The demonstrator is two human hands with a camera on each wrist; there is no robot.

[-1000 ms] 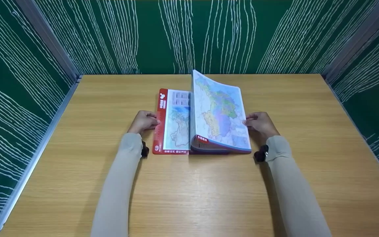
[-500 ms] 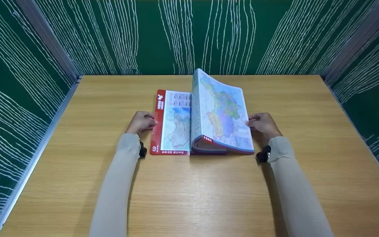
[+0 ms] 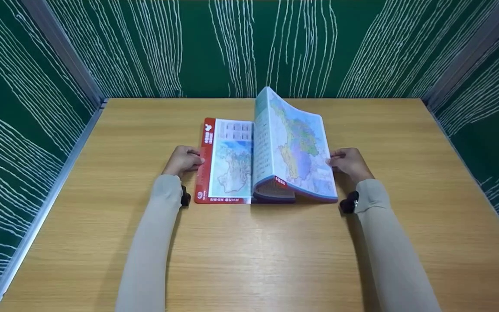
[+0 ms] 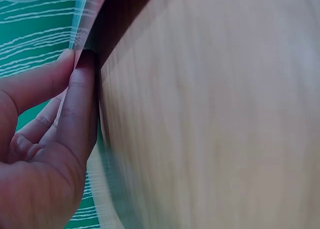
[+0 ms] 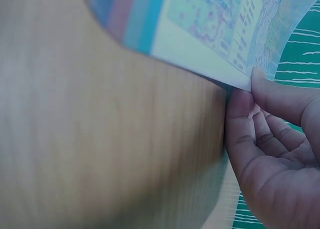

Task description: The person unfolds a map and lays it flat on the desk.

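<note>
A glossy folded map [image 3: 303, 143] lies on the table in the head view, its upper panel bowed up into a curved fold near the middle. A red-bordered panel [image 3: 232, 160] lies flatter at the left. My left hand [image 3: 183, 160] pinches the red edge between thumb and fingers; the left wrist view shows that hand [image 4: 50, 129] gripping the thin sheet edge-on. My right hand [image 3: 349, 164] pinches the right edge of the upper panel. Up close in the right wrist view, thumb and forefinger of that hand [image 5: 280, 134] hold the panel's pale margin. Layers beneath the fold are partly hidden.
The wooden table [image 3: 258, 255] extends around the map on all sides. Green walls with white wavy lines [image 3: 232, 47] rise behind and at both sides, with metal posts at the corners. A dark wrist device [image 3: 349, 203] sits at each sleeve cuff.
Both hands have moved slightly apart, the left one leftward and the right one rightward. The fold has risen and shifted right, and more of its left face shows.
</note>
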